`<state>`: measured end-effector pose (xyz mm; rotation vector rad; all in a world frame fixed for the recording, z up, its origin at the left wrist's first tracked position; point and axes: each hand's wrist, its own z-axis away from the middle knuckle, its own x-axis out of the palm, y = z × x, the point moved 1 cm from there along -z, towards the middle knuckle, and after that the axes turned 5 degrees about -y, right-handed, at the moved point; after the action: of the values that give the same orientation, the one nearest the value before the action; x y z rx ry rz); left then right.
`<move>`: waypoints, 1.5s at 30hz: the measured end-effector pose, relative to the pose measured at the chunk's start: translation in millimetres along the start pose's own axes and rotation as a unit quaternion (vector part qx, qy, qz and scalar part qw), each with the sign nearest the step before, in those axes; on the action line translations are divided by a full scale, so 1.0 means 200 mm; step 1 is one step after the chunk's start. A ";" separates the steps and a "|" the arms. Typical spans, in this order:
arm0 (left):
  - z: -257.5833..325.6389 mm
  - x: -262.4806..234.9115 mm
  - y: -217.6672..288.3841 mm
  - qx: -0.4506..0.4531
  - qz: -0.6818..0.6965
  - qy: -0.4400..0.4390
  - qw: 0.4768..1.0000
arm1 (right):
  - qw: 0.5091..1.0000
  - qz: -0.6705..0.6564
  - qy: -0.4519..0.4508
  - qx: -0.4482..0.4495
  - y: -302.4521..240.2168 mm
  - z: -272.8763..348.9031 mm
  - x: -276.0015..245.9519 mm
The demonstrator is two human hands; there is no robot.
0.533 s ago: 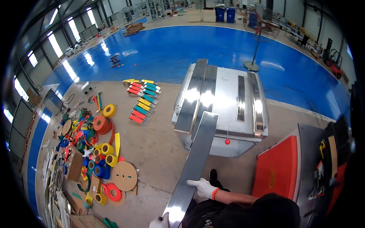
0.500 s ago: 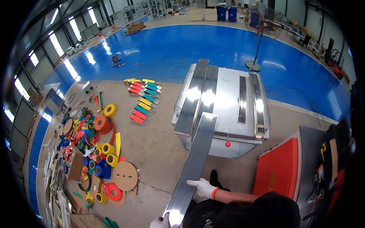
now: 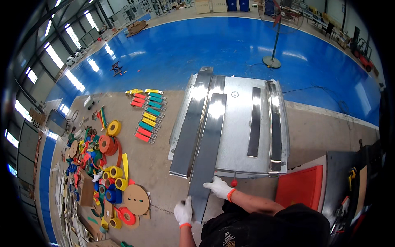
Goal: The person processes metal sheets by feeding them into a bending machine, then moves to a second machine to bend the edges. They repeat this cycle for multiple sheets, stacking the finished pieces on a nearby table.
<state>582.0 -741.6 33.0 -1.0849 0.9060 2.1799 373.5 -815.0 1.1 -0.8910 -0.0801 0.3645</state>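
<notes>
L hand (image 3: pixel 183 210) gripped the metal strip's (image 3: pixel 209 144) near edge; R hand (image 3: pixel 219 187) clamped its opposite side. Strip lay ahead of both hands, far end on the steel table (image 3: pixel 238 136). Best kept level & parallel w/ adjacent strips (image 3: pixel 193 123), probably.

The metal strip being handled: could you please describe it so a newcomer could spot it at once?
On the silver metal table by the blue floor lie several long grey strips. The metal strip is second from the left, the only one overhanging the near edge, between two white-gloved hands.
</notes>
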 end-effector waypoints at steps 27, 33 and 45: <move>0.26 -0.05 0.09 0.460 0.025 -0.344 0.818 | 0.970 -0.153 0.185 0.034 0.59 0.76 0.24; 0.49 -0.31 -0.09 0.457 0.350 -0.614 0.540 | 0.870 -0.326 0.365 0.064 0.94 1.21 0.79; 1.10 -1.20 -0.44 0.729 0.634 -0.257 0.030 | 0.736 -0.450 0.500 0.084 1.52 1.90 1.82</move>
<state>667.8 -558.6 303.1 -1.7607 -2.2892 -0.1548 547.2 -232.2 -23.9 -0.6713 0.5098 -1.0355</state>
